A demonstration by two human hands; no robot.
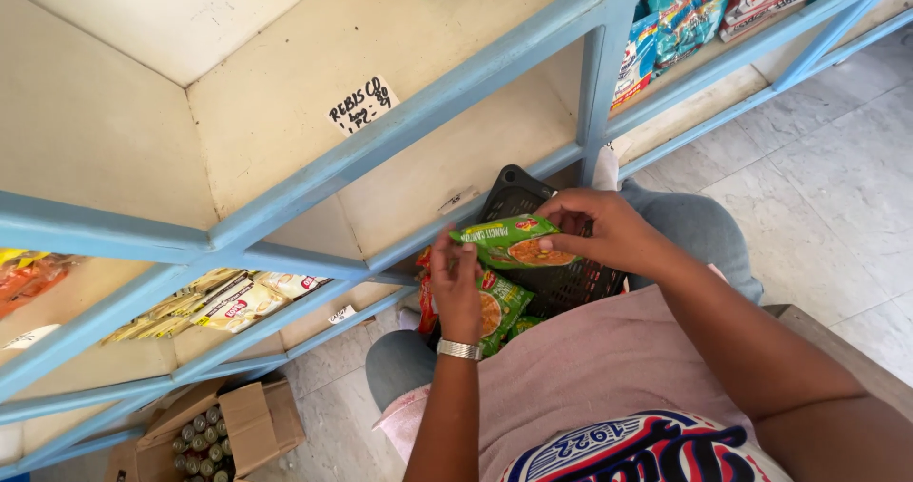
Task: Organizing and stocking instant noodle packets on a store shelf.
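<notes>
A green noodle packet is held flat between both hands over a black plastic basket on my lap. My right hand grips the packet's right end. My left hand, with a metal watch band at the wrist, holds its left end. More green and red packets lie in the basket under my left hand.
A cream shelf unit with blue rails stands in front; a handwritten label is stuck on one board. Packets fill the lower left shelf, snack bags the upper right. An open carton of cans sits on the tiled floor.
</notes>
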